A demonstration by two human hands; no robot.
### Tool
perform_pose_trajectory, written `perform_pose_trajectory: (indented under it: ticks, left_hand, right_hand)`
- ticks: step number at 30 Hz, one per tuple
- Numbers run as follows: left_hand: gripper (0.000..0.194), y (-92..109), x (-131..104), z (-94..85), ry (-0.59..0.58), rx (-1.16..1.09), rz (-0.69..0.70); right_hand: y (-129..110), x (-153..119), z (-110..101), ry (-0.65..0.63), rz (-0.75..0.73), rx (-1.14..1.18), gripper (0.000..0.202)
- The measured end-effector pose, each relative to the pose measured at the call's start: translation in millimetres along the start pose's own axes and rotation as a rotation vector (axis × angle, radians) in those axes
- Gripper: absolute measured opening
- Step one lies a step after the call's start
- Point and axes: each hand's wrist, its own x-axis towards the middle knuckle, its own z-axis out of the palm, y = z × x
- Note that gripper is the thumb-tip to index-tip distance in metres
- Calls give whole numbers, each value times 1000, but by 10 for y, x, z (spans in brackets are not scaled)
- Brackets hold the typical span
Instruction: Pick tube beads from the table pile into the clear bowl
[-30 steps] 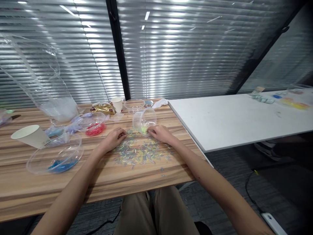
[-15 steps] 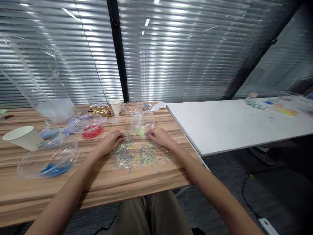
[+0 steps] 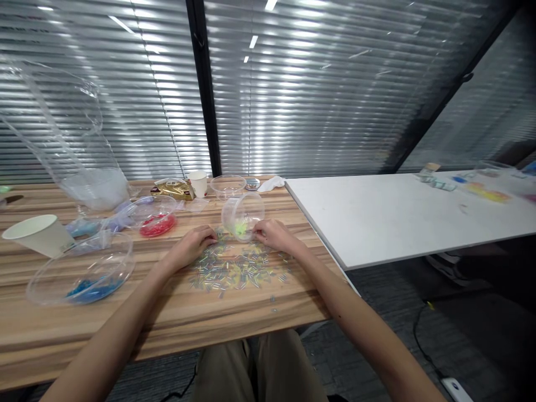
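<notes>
A clear plastic cup (image 3: 250, 212) lies tipped on its side with its mouth facing me, yellow-green pieces (image 3: 240, 229) inside near its lower rim. Small clear and yellowish tube-like pieces (image 3: 232, 268) are spread over the wooden table in front of it. My right hand (image 3: 274, 234) is at the right edge of the cup's mouth, fingertips pinched together; what they hold is too small to make out. At the left rim of the scattered pieces, my left hand (image 3: 196, 244) rests with curled, closed fingers, their contents hidden.
To the left stand a clear bowl with blue pieces (image 3: 94, 290), a clear bowl with red pieces (image 3: 157, 224), a tilted paper cup (image 3: 39, 234) and a large clear bag (image 3: 94, 187). Behind are a gold packet (image 3: 171, 188), another paper cup (image 3: 198, 183) and a clear bowl (image 3: 228, 184). A white table (image 3: 402, 218) adjoins at right.
The tipped cup has shifted slightly toward me and turned, and more yellow-green shows in it. My left hand has moved a little to the right; my right hand stays by the cup's mouth.
</notes>
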Motion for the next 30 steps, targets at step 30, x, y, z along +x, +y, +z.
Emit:
perform_pose_trajectory:
  ticks: [30]
  left_hand:
    - [18, 452, 32, 14, 103, -242, 8]
  right_hand:
    - [-325, -49, 81, 219, -324, 60, 24]
